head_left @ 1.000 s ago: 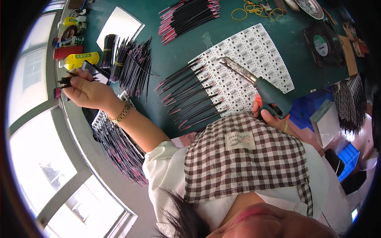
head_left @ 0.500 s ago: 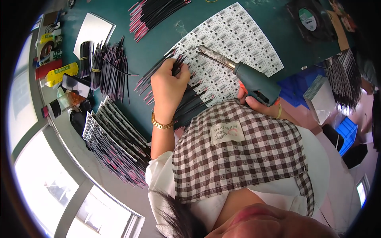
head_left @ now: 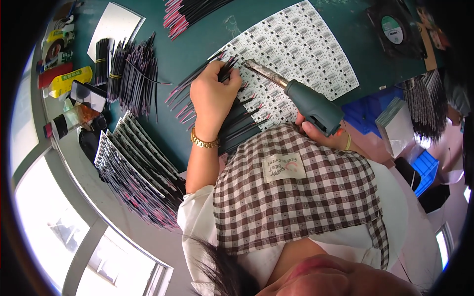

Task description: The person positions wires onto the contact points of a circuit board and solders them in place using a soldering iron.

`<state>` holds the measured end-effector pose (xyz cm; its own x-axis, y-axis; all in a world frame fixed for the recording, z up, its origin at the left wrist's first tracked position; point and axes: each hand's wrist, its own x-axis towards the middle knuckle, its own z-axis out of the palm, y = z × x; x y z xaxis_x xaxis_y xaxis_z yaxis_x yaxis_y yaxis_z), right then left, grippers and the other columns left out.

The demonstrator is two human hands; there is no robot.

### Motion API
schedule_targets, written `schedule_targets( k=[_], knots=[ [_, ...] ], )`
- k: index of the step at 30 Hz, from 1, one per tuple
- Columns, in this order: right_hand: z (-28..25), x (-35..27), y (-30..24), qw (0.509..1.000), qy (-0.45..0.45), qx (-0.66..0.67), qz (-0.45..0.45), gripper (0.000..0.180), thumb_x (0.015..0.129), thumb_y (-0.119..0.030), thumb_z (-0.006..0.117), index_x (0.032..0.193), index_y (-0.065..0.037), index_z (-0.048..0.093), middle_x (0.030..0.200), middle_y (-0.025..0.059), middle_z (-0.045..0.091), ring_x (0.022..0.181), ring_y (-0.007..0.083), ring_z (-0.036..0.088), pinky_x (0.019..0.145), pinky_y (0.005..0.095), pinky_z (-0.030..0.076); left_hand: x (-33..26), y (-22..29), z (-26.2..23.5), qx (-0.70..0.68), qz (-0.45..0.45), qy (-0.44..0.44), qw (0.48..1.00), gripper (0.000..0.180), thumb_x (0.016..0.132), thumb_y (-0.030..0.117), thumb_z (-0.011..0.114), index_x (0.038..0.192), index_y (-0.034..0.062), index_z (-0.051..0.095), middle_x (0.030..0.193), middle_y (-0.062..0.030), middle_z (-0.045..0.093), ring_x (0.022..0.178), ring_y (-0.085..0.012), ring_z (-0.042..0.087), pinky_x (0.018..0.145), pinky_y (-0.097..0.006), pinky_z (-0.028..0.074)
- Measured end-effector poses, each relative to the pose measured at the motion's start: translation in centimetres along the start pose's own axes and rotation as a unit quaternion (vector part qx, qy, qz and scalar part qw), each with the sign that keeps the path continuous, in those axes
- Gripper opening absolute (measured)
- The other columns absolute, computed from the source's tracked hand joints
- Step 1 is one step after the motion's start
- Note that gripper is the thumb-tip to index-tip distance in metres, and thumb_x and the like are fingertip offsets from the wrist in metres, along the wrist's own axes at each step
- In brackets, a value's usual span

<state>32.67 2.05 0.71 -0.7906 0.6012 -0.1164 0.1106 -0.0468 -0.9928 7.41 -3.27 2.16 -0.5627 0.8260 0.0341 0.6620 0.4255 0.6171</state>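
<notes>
A white panel of small circuit boards lies on the green table, with rows of black wires along its left and near edge. My left hand is over that edge, fingers pinched round a small bunch of black wires with reddish ends. The dark green soldering gun is gripped in my right hand, at the panel's near right side. Its metal barrel slants up and left, its tip close to the bunch in my left fingers. Whether the tip touches a wire or the board cannot be made out.
Bundled black wires lie at left, beside a white sheet. Wired panels stand stacked near my left elbow. More red-ended wires lie at the far edge. A black fan stands far right, above hanging wired panels.
The soldering gun has shifted slightly left and its tip a little lower relative to my left hand. My left hand keeps its pinch on the wires. The whole view has shifted slightly.
</notes>
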Motion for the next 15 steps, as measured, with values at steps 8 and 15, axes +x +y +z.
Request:
schedule_targets(
  k=[8,15],
  knots=[
    [-0.84,-0.04,0.15,0.985,-0.087,-0.146,-0.016,0.025,0.072,-0.001,0.069,0.096,-0.004,0.064,0.099,0.0048,0.064,0.09,0.0182,0.063,0.079,0.0265,0.05,0.27,-0.09,-0.12,0.003,-0.016,-0.007,1.0,0.019,0.071,0.021,0.07,0.079,0.0051,0.065,0.065,-0.0111,0.063,0.057,-0.0268,0.062,0.056,-0.034,0.048],
    [-0.99,-0.45,0.51,0.994,-0.086,-0.024,0.064,0.024,0.084,-0.013,0.059,0.106,-0.004,0.056,0.095,0.0049,0.058,0.083,0.0121,0.058,0.074,0.0267,0.047,0.78,-0.41,-0.22,-0.004,-0.01,-0.028,1.0,0.023,0.068,0.021,0.069,0.081,0.002,0.067,0.068,-0.013,0.064,0.06,-0.0278,0.062,0.058,-0.034,0.049]
  ],
)
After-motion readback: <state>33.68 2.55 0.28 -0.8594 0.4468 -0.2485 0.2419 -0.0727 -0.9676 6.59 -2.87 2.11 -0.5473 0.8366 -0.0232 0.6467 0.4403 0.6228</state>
